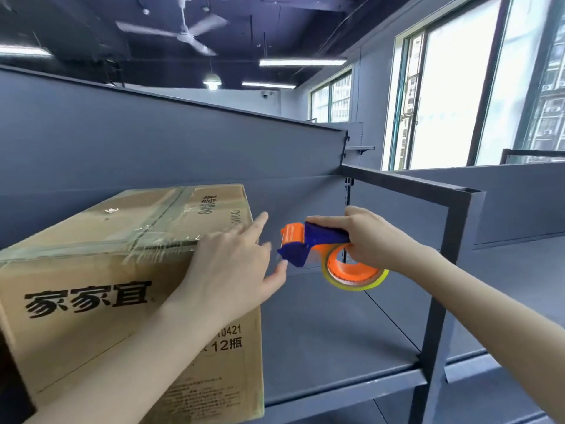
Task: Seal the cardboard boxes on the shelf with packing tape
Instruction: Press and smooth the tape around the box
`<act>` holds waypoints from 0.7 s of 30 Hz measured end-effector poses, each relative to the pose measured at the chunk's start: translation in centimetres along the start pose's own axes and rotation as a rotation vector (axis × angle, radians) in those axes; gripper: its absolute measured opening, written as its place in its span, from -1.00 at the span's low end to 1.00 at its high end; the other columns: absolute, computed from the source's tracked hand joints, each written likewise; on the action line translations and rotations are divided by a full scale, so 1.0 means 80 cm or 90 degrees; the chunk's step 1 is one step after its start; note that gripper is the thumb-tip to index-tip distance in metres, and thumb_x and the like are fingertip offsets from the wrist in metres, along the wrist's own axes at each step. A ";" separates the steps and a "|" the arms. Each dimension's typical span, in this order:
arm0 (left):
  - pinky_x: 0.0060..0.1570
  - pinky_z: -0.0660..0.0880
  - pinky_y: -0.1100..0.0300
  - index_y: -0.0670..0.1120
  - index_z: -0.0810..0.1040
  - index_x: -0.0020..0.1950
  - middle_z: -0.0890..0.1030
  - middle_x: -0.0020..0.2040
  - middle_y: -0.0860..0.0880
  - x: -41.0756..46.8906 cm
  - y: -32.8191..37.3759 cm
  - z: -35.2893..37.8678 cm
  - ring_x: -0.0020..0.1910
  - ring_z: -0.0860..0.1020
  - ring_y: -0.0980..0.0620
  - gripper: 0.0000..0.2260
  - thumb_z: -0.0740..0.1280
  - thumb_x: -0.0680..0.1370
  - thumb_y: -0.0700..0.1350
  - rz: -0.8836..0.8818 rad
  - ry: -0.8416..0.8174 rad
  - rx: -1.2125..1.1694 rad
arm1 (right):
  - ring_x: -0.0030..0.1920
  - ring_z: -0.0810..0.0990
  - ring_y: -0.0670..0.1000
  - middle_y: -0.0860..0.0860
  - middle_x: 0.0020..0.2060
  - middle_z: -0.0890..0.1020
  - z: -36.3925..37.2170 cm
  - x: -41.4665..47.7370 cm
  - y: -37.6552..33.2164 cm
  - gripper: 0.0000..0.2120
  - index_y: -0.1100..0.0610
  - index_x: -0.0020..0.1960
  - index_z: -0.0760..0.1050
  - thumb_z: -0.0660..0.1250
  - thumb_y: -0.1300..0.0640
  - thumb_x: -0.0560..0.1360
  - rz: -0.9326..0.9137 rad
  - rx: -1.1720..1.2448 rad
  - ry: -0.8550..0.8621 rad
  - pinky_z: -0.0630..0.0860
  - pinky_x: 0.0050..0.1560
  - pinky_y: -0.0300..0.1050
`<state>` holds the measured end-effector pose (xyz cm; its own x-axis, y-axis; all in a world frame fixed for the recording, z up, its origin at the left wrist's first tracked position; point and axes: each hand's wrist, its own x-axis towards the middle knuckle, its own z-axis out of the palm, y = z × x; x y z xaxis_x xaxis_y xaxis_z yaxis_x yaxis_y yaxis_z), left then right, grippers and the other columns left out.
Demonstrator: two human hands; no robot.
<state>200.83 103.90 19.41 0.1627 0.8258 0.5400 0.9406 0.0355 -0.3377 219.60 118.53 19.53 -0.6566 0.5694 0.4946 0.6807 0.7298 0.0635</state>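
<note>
Left hand (232,264): fingers straight and spread, palm laid on the box's upper right corner, holding nothing.
Right hand (373,237): fingers curled round the blue handle of the tape dispenser (308,243), held in the air just right of the box.
Cardboard box (91,301): on the shelf's left part, clear tape (159,221) along its top seam.
Shelf (336,325): dark grey metal deck, upright post (440,301) at its right end.
Room: grey back panel (153,142) behind the shelf, windows (452,96) at right, ceiling fan (183,33) and strip lights (301,62) overhead.

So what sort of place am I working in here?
Likely a stockroom or warehouse, though not certain: grey metal shelving, a printed cardboard carton on it, and an exposed dark ceiling with strip lights and a ceiling fan. The right hand holds a tape dispenser.
</note>
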 end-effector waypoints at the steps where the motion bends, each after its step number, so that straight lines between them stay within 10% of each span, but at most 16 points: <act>1: -0.25 0.54 0.10 -0.11 0.65 -0.28 0.57 0.19 -0.18 0.000 0.004 0.001 0.01 0.63 -0.12 -0.70 0.31 0.42 0.10 -0.003 0.001 -0.010 | -0.20 0.37 0.10 0.02 -0.24 0.32 -0.007 0.000 0.002 -0.31 -0.30 0.41 0.16 0.16 0.29 0.44 0.019 -0.008 0.021 0.15 -0.31 -0.17; 4: 0.10 0.44 0.14 -0.05 0.61 0.02 0.34 0.43 -0.09 0.001 0.005 0.004 0.31 0.44 -0.06 -0.55 0.10 0.49 0.23 -0.011 0.019 -0.069 | -0.10 0.36 0.15 0.09 -0.18 0.32 -0.034 0.007 0.002 -0.31 -0.25 0.46 0.07 0.23 0.13 0.43 0.048 -0.041 0.066 0.19 -0.14 -0.12; 7: 0.02 0.40 0.24 0.15 0.40 0.34 0.27 0.45 0.13 -0.007 -0.015 -0.006 0.22 0.48 0.10 -0.48 0.03 0.47 0.31 -0.027 0.062 -0.234 | -0.05 0.26 0.09 0.08 -0.14 0.27 -0.060 0.028 -0.020 -0.32 -0.21 0.48 -0.01 0.09 -0.17 0.39 0.052 -0.004 0.123 0.17 0.00 -0.10; 11: -0.06 0.42 0.27 0.04 0.51 0.28 0.56 0.23 0.10 -0.040 -0.057 -0.017 0.11 0.57 0.08 -0.62 0.15 0.53 0.13 -0.071 0.119 -0.282 | -0.06 0.16 0.05 0.08 -0.09 0.23 -0.069 0.072 -0.080 -0.38 -0.15 0.51 -0.09 0.05 -0.16 0.51 -0.012 -0.015 0.174 0.12 0.03 -0.07; 21: 0.20 0.36 0.28 0.13 0.50 0.28 0.49 0.28 0.21 -0.113 -0.165 -0.008 0.31 0.39 0.22 -0.68 0.16 0.56 0.07 -0.190 0.123 -0.243 | 0.05 0.30 0.10 0.12 0.07 0.36 -0.023 0.148 -0.239 -0.36 -0.11 0.51 -0.02 0.16 -0.20 0.52 -0.190 -0.123 0.151 0.23 0.06 -0.05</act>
<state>187.13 95.59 19.43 -0.1107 0.6911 0.7142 0.9902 0.0156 0.1385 199.36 110.60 25.81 -0.7561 0.2243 0.6147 0.5353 0.7524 0.3838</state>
